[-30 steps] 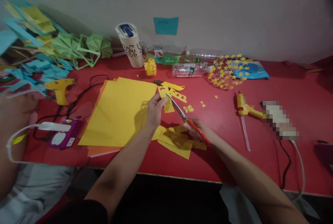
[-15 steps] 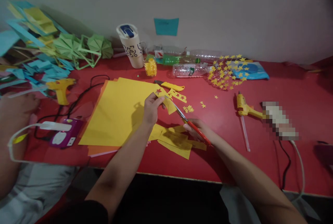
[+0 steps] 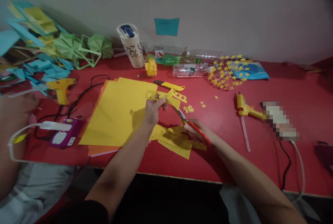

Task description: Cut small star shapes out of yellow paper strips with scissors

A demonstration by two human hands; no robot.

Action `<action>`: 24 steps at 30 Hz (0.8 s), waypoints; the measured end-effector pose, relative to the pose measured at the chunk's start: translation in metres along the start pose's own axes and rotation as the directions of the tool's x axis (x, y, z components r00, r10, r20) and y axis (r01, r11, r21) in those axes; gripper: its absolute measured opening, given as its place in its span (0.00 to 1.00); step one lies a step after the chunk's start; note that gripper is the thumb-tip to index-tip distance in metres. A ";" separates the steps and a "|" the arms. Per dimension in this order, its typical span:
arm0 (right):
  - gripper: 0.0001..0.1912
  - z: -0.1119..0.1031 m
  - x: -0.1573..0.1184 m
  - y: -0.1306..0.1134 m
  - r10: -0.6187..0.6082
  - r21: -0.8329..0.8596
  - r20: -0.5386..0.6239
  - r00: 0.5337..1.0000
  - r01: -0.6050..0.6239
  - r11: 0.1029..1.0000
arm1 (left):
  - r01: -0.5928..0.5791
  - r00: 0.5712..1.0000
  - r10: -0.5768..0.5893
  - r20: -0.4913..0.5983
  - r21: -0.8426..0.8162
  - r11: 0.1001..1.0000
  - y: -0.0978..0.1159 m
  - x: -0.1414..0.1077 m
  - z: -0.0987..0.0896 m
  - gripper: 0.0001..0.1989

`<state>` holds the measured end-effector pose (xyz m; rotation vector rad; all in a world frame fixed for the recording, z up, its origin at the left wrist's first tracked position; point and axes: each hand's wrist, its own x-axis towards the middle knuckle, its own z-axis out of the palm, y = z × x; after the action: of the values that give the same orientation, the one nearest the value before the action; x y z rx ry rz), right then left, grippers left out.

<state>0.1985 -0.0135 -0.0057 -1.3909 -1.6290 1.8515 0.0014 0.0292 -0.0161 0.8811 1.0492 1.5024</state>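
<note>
Strip (image 3: 174,102), yellow with star cutouts, held over desk (image 3: 223,113) in left grip (image 3: 152,112); scissors (image 3: 191,125) in right grip (image 3: 202,126).
Left grip clamped on strip, thumb on top; right grip closed round red handle, blades at strip's right end, tips hidden, can't tell if touching. Strip's left end overlaps sheets (image 3: 117,113) in view. Cutter (image 3: 173,86) and punched scrap (image 3: 183,100) beyond it, stars (image 3: 189,109) just right, loose pieces (image 3: 177,144) nearer. Glue gun (image 3: 241,104) further right.
</note>
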 end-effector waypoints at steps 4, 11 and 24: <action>0.30 -0.003 -0.001 0.000 -0.010 -0.021 0.024 1.000 0.010 1.000 | -0.010 1.000 0.010 0.019 -0.016 1.000 0.005 0.000 0.001 0.14; 0.30 -0.006 -0.002 -0.001 -0.051 -0.037 0.066 0.996 0.054 0.998 | 0.021 0.998 -0.021 0.052 0.011 1.000 0.009 0.003 -0.001 0.14; 0.28 0.008 -0.005 -0.006 0.052 0.044 0.002 0.999 -0.052 0.998 | -0.045 0.996 0.040 0.086 0.050 0.998 -0.001 0.004 -0.004 0.16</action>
<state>0.1927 -0.0196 0.0008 -1.4276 -1.5562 1.9054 -0.0024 0.0322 -0.0188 1.0008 1.0172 1.4653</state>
